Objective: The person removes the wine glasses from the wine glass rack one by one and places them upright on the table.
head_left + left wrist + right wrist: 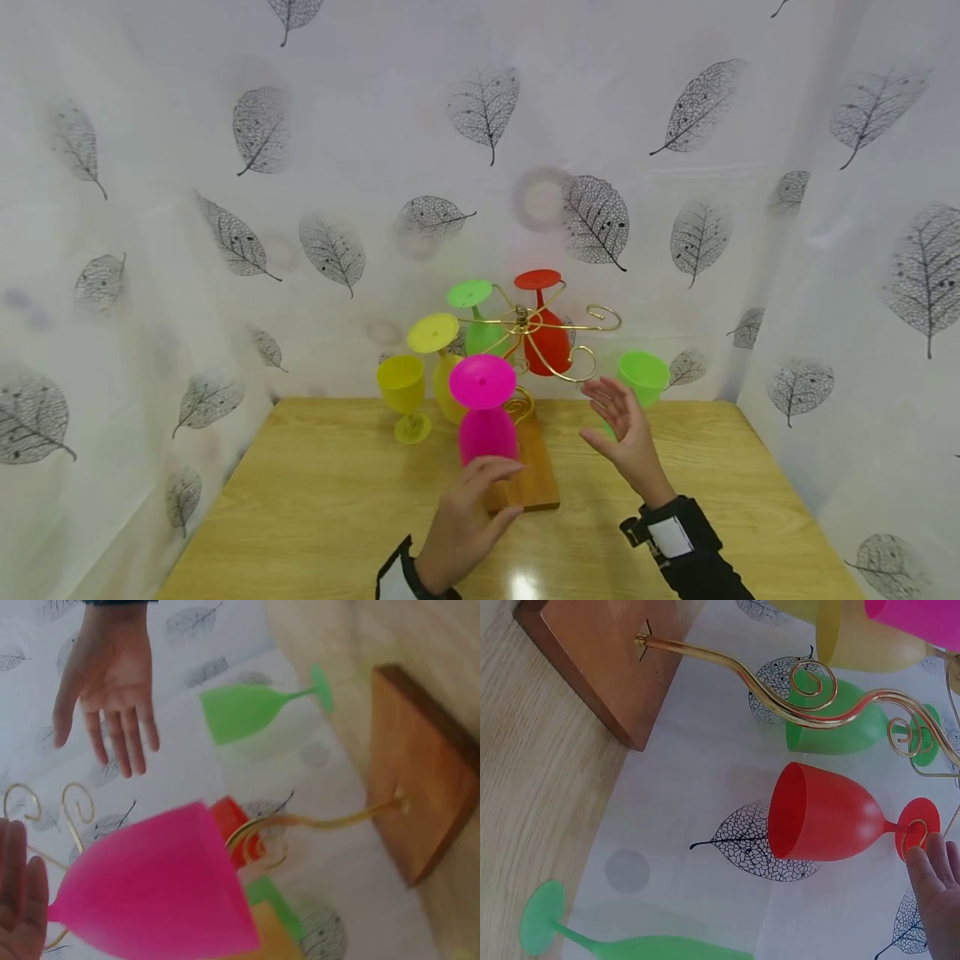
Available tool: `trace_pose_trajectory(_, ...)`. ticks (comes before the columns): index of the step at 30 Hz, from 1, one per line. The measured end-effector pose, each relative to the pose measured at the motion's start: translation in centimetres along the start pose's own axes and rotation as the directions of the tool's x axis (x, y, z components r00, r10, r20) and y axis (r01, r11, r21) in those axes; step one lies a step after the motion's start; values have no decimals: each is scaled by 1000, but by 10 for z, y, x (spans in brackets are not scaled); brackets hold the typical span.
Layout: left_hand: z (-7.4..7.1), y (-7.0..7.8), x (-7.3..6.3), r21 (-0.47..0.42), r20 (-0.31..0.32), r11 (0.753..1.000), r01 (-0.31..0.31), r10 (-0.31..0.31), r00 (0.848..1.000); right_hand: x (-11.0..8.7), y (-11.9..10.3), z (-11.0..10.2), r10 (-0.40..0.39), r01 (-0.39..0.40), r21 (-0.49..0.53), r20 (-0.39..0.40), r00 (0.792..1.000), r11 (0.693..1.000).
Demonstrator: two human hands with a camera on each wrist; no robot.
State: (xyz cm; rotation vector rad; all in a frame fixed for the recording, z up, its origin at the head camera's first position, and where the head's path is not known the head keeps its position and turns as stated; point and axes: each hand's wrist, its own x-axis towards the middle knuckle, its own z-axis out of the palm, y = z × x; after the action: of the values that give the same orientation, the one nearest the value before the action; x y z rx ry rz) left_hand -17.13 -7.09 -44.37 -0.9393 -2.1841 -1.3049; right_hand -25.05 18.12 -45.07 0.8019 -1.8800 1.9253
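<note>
A gold wire goblet rack (522,321) on a wooden base (542,479) holds pink (487,433), yellow (433,333), green (483,335) and red (547,342) plastic goblets upside down by their feet. My left hand (467,527) is in front of the pink goblet, its fingers relaxed and bent, holding nothing. In the left wrist view, its fingers (22,900) are beside that goblet's stem. Spread and bare, my right hand (630,437) is right of the rack, near an unoccupied curled hook (583,364). In the right wrist view, its fingertips overlap the red goblet's foot (916,825).
On the wood-grain table (330,500), a yellow goblet (401,387) stands upright left of the rack. Another green goblet (643,373) stands at the right, partly behind my right hand. Leaf-print sheeting (390,125) encloses the back and sides.
</note>
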Motion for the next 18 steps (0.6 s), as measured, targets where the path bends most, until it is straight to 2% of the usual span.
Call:
trace_pose_trajectory(1,-5,0,6,49,-66,995,-83,86,994,-1,0,1,3,-3,-1,6,1000,1000)
trace_pose_trajectory(3,-16,0,19,155,-166,967,-204,229,959,-2,1,1,11,-11,-1,19,1000,1000)
trace_pose_trajectory(5,-27,1,34,253,-215,932,-259,316,924,-3,2,2,23,-23,-2,21,1000,1000)
trace_pose_trajectory(7,-37,0,46,357,-216,886,-295,386,897,-5,2,3,38,-38,-4,21,999,999)
trace_pose_trajectory(10,-50,-4,60,498,-147,795,-346,470,870,-7,1,4,46,-46,-6,15,999,999)
trace_pose_trajectory(15,-66,-13,73,644,49,627,-437,537,842,-11,0,4,57,-57,-17,21,998,998)
trace_pose_trajectory(17,-69,-14,75,675,110,578,-458,535,838,-11,0,3,69,-69,-16,16,997,997)
trace_pose_trajectory(18,-69,-15,76,682,131,563,-466,534,835,-12,0,3,73,-73,-15,16,997,997)
